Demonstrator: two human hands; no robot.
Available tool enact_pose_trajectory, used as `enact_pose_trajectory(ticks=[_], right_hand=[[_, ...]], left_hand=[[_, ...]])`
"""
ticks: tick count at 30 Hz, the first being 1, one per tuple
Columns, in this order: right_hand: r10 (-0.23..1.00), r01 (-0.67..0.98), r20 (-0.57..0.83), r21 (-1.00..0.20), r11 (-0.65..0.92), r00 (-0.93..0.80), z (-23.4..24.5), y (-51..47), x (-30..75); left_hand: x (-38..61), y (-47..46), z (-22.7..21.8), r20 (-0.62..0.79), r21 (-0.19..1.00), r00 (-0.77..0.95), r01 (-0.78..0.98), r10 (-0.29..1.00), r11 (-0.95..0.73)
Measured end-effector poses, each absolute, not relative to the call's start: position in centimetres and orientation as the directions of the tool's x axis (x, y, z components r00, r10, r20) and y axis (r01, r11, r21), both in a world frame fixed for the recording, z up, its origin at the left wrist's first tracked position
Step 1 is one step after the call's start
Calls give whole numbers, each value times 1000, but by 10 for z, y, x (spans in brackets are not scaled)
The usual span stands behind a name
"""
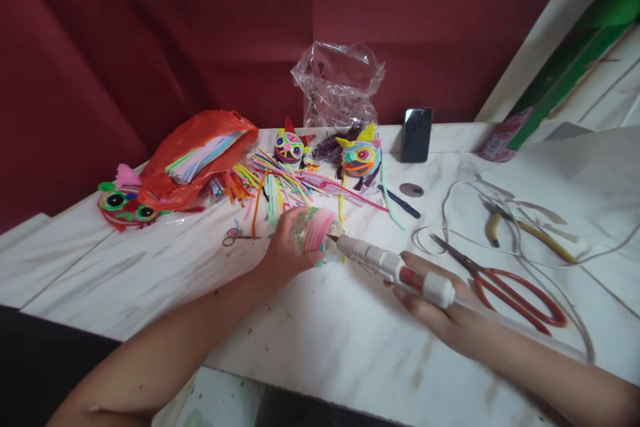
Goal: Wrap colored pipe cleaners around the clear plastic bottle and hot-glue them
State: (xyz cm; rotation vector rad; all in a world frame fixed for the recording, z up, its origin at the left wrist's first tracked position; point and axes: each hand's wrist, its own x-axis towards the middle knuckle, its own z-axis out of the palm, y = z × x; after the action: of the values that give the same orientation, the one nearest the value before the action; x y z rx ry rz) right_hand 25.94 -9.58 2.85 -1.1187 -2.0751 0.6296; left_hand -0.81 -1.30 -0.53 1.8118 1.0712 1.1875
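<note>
My left hand (pixel 284 245) is closed around a small rounded craft piece (pixel 320 230), clear-looking with pink strips across it and green bits at its side. In my right hand (pixel 430 300) is a white hot glue gun (pixel 373 257), its brown tip pointing left against or very close to the pink strips. I cannot tell whether the tip touches. A long translucent glue stick (pixel 520 330) sticks out of the gun's rear along my forearm. Just behind the craft piece lie many coloured pipe cleaners (pixel 280 187).
Decorated animal heads, one yellow-horned (pixel 361 159), one red-horned (pixel 290 147), stand at the back; another (pixel 127 203) lies left by a red plastic bag (pixel 200 147). Small scissors (pixel 235 236), a phone (pixel 417 135), large red-handled scissors (pixel 505 287), pliers (pixel 545 240) and a loose white cord (pixel 445 207) surround the work.
</note>
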Motion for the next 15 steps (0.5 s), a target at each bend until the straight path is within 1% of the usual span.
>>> enact_pose_trajectory(ticks=[3, 7, 11, 15], right_hand=[[873, 538, 295, -697, 474, -387, 29, -96, 260], [870, 526, 314, -700, 483, -381, 30, -96, 259], [883, 531, 276, -717, 452, -379, 32, -97, 259], [864, 514, 307, -705, 488, -399, 32, -98, 258]], left_hand=[[-8, -13, -6, 352, 872, 243, 265, 904, -411], [-8, -12, -6, 357, 869, 244, 267, 902, -416], [-9, -11, -8, 364, 870, 241, 256, 900, -421], [-10, -11, -9, 344, 877, 236, 264, 909, -401]])
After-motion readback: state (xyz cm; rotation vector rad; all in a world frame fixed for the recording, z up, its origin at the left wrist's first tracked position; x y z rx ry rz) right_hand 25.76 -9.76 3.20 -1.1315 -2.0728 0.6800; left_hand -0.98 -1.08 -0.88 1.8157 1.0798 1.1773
